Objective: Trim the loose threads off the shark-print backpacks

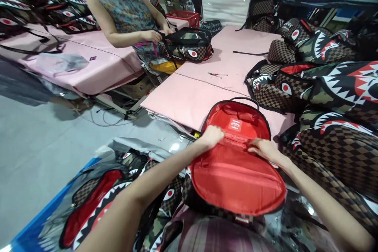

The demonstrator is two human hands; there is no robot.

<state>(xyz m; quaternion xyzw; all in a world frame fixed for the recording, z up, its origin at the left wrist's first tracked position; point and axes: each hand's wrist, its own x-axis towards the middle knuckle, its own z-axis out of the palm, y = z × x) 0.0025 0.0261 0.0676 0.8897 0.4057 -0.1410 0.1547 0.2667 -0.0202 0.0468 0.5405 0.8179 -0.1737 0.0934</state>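
Note:
An unzipped backpack [236, 189] with red lining lies spread wide in front of me, its front flap folded down toward my body. A white label sits on the inside of its back panel. My left hand [213, 137] is closed on the left side of the backpack's opening, fingers curled inward. On the opposite side, my right hand [264, 149] grips the lining near the inner pocket edge, its fingertips partly hidden in the folds. The backpack's top handle rests on the pink table [177, 94].
Several shark-mouth backpacks [333, 138] are heaped along the right. More bags [100, 204] lie in a plastic-lined container at lower left. A pen-like tool [218, 74] lies on the table. Across it, a co-worker [124, 15] handles a camouflage backpack [189, 45]. A red crate [184, 19] stands behind.

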